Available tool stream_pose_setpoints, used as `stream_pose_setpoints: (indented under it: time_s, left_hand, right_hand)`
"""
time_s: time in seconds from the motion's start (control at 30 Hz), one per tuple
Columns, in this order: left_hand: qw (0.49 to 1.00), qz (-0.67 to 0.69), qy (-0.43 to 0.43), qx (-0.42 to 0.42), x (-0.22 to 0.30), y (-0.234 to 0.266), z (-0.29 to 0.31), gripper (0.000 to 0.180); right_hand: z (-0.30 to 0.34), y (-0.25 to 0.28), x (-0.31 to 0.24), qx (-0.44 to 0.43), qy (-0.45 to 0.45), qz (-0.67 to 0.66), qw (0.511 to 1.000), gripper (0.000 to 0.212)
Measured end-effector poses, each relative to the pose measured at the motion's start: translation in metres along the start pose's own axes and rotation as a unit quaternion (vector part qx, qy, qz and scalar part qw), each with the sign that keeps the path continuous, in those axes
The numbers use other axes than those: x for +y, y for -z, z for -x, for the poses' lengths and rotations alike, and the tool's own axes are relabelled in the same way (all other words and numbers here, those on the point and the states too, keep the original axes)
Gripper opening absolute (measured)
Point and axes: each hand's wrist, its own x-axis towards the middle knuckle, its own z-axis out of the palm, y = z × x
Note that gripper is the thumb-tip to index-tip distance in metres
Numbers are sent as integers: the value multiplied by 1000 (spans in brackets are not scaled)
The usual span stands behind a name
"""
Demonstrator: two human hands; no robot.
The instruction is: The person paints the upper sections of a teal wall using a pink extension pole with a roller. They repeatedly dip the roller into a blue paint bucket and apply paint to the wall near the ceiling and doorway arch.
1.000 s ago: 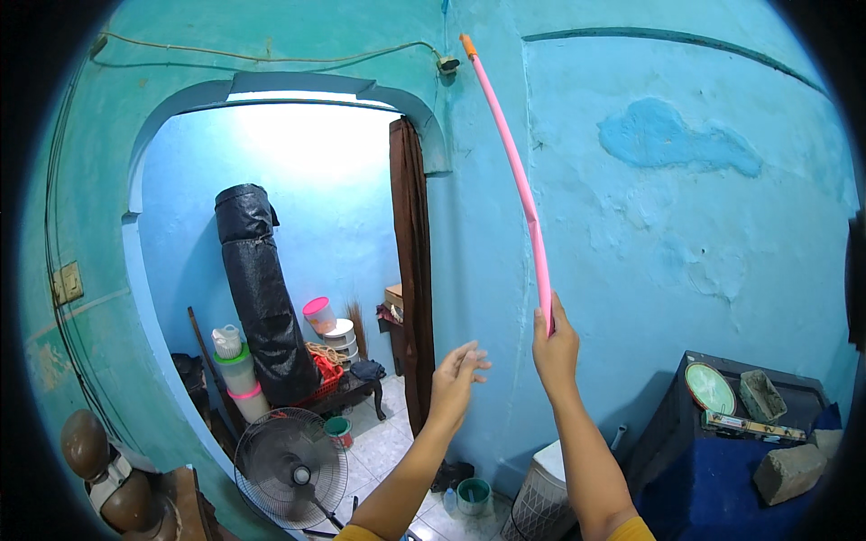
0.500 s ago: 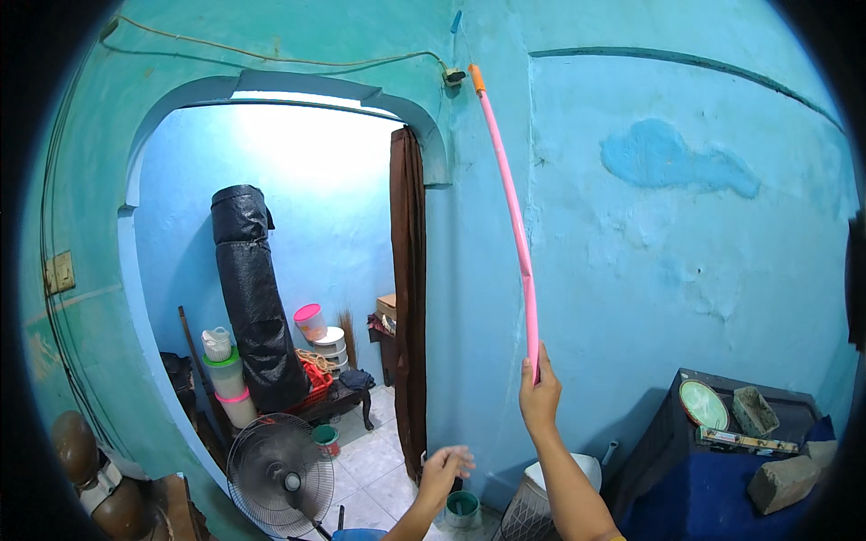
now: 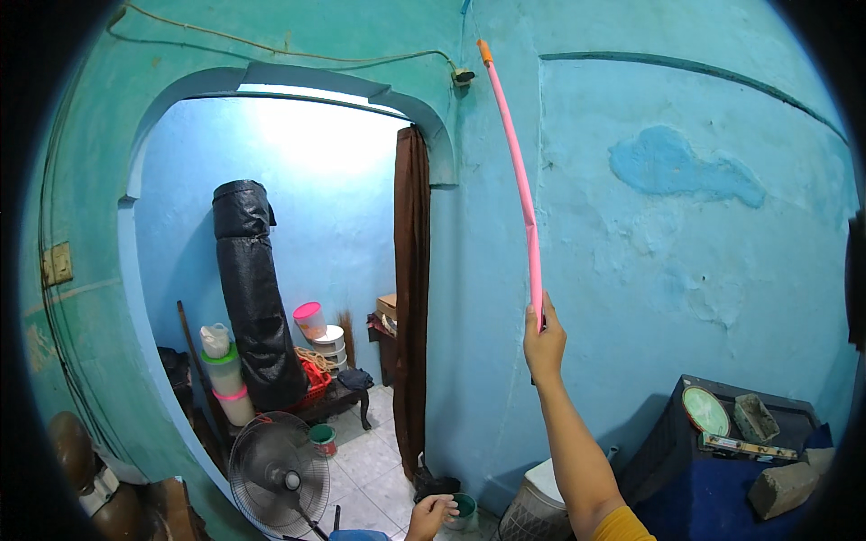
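Note:
In my raised right hand (image 3: 546, 341) is a long pink pole (image 3: 520, 180), gripped near its lower end. The pole rises along the blue wall, slightly kinked partway up, and ends in an orange tip (image 3: 485, 52). A thin line seems to run up from that tip toward a small blue piece at the picture's upper edge. Right of the outlet with a black plug (image 3: 463, 77), the tip stands apart from it in the picture. My left hand (image 3: 431, 517) is low, near a green bucket (image 3: 463, 510), its fingers loosely extended with nothing seen in them.
On the left, an arched doorway with a brown curtain (image 3: 411, 298) shows a tall black roll (image 3: 253, 298) on a bench. A fan (image 3: 280, 473) stands before it. At lower right, bricks (image 3: 783, 488) and a round lid (image 3: 705, 411) lie on a dark cabinet, beside a lidded bin (image 3: 537, 505).
My right hand has gone up, carrying the pink pole higher, so its orange tip now sits above the outlet. My left hand has dropped lower.

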Motion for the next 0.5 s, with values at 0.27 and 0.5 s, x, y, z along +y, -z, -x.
stream_pose_setpoints:
  time_s: [0.27,0.5]
  left_hand:
    - [1000,-26,16,-9,-28,5,-3,26]
    - [999,-6,31,-17,-35,2,2,26]
  right_hand:
    - [-29,16,-1,40,53,22,998,44]
    - [-42,21,-6,72,101,17,992,44]
